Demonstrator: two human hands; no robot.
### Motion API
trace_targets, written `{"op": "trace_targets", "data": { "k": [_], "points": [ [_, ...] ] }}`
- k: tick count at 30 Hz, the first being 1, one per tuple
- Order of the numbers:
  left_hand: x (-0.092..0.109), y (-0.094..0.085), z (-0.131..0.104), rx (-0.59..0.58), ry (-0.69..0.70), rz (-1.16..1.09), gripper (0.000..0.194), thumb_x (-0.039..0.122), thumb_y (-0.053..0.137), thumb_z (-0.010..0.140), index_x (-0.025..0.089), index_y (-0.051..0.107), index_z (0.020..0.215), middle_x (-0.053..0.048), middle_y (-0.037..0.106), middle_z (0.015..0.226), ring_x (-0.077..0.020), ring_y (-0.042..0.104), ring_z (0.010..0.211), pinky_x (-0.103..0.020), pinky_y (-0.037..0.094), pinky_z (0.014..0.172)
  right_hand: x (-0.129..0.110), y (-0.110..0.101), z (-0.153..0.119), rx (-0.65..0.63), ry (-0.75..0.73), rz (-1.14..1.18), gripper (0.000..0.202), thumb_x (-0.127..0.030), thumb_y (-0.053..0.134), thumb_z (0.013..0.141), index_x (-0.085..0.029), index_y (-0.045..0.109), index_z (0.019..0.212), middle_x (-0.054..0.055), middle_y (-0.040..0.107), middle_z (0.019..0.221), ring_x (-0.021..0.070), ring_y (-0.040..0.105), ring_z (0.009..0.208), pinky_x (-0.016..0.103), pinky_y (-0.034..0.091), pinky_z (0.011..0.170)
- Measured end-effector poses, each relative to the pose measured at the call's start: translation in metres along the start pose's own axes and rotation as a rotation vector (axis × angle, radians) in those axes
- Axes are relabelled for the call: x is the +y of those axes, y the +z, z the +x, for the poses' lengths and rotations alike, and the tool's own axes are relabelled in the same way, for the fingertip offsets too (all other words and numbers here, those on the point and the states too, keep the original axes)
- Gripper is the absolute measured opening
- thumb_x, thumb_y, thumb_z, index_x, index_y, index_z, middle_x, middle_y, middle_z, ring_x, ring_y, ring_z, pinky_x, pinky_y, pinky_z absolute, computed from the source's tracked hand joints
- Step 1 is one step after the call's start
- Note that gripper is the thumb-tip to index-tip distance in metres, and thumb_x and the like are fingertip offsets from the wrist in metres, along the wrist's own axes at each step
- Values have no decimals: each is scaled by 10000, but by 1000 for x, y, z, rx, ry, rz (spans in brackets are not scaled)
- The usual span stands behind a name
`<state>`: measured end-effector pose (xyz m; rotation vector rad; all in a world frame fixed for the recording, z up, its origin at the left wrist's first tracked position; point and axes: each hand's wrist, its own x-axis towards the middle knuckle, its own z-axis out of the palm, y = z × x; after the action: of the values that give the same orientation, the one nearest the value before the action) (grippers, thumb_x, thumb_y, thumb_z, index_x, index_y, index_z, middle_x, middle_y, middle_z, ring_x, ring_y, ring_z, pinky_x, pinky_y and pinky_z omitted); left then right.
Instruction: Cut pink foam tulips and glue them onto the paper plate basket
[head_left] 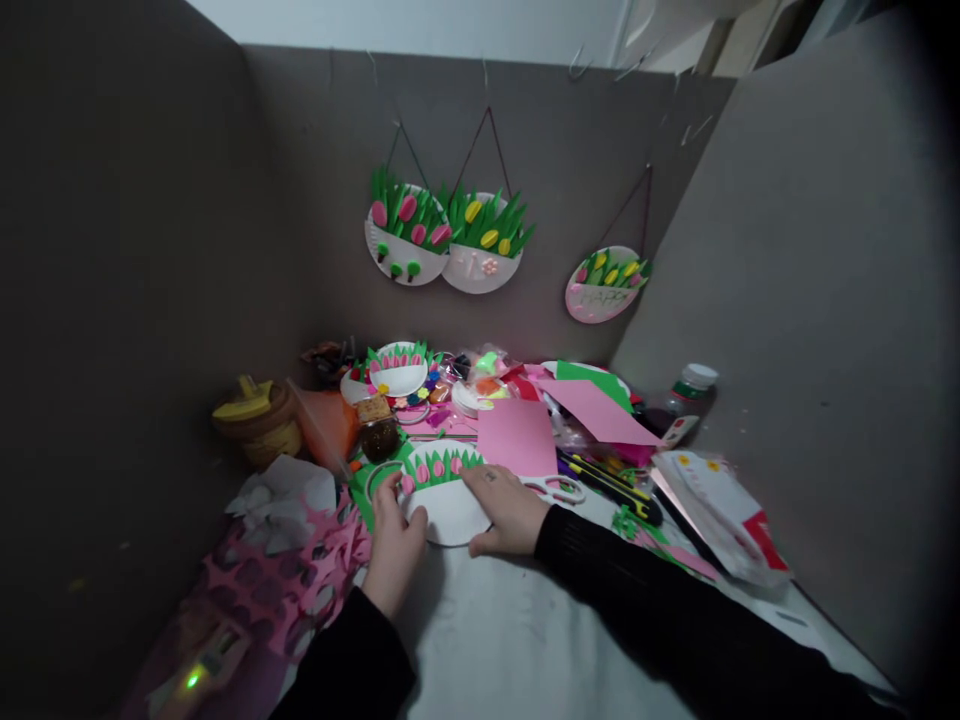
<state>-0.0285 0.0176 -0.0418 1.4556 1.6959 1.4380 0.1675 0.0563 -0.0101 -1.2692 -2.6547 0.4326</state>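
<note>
A white paper-plate pocket (452, 512) lies in front of me, with green paper grass and pink paper tulips along its upper part. My left hand (399, 540) is at its left edge, thumb near the white front and curled fingers beside the grass. From the right, my right hand (510, 508) grips the other edge, its fingers over the rightmost grass and its thumb low on the rim. Just behind my right fingers are white-handled scissors (556, 489). Green paper (364, 492) and a pale ring (379, 478) lie by my left fingertips.
Pink paper sheets (517, 437), a cutter (611, 487) and a plastic bottle (691, 388) lie behind and right. Cut pink scraps (285, 575) and an orange cone (326, 428) stand left. Finished plates (484, 270) hang on the grey panel (315, 200).
</note>
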Motion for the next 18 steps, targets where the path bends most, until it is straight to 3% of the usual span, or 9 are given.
{"op": "trace_targets", "data": {
  "k": [3, 6, 8, 10, 12, 14, 16, 18],
  "points": [
    [8, -2, -3, -36, -38, -9, 439, 189, 507, 734, 197, 407, 1161, -123, 462, 1211, -263, 434, 1200, -454, 349, 1024, -5, -6, -9, 39, -26, -33, 1019, -525, 781, 546, -113, 354, 1375, 188, 482, 1312, 337, 399, 1233, 502, 186, 1085],
    [16, -4, -4, 26, -13, 1, 403, 270, 504, 796, 201, 405, 1181, -121, 451, 1237, -262, 424, 1212, -456, 348, 1024, -7, -11, -28, 48, -63, -35, 984, -538, 779, 528, -125, 405, 1339, 177, 482, 1313, 340, 382, 1251, 498, 180, 1093],
    [20, -6, -4, 62, 23, 32, 400, 308, 505, 810, 192, 419, 1183, -123, 466, 1224, -266, 436, 1198, -467, 357, 1017, 0, -13, -41, 38, -57, -17, 996, -560, 765, 522, -149, 394, 1351, 181, 425, 1377, 363, 315, 1305, 524, 194, 1085],
    [25, -7, -7, 18, 72, 71, 400, 323, 519, 806, 177, 451, 1172, -130, 489, 1199, -274, 456, 1180, -479, 369, 1006, 16, -16, -50, 98, 21, 7, 912, -537, 729, 585, -165, 398, 1349, 189, 357, 1430, 360, 295, 1326, 528, 241, 1066],
    [31, -8, -12, -173, 188, 113, 442, 331, 570, 779, 184, 481, 1186, -144, 471, 1256, -289, 430, 1227, -485, 364, 1018, 40, -20, -50, 308, 217, 38, 615, -452, 616, 742, -156, 477, 1263, 195, 396, 1390, 316, 372, 1285, 493, 315, 1033],
    [37, -9, -19, -466, 380, 176, 509, 312, 641, 732, 226, 503, 1215, -134, 411, 1366, -308, 334, 1319, -503, 311, 1063, 66, -24, -41, 521, 402, 36, 476, -446, 575, 765, -124, 567, 1115, 219, 421, 1338, 342, 366, 1280, 514, 322, 1022],
    [41, -8, -25, -709, 552, 258, 528, 249, 688, 682, 270, 545, 1190, -99, 393, 1413, -319, 248, 1371, -527, 239, 1100, 88, -27, -28, 600, 505, 109, 405, -424, 568, 755, -105, 616, 999, 228, 481, 1261, 346, 431, 1225, 500, 362, 994],
    [42, -8, -27, -804, 614, 341, 487, 170, 689, 652, 270, 594, 1119, -90, 444, 1384, -323, 247, 1372, -540, 218, 1105, 99, -30, -16, 633, 478, 174, 361, -386, 550, 761, -105, 630, 974, 209, 566, 1154, 326, 518, 1126, 494, 405, 954]
  ]
}}
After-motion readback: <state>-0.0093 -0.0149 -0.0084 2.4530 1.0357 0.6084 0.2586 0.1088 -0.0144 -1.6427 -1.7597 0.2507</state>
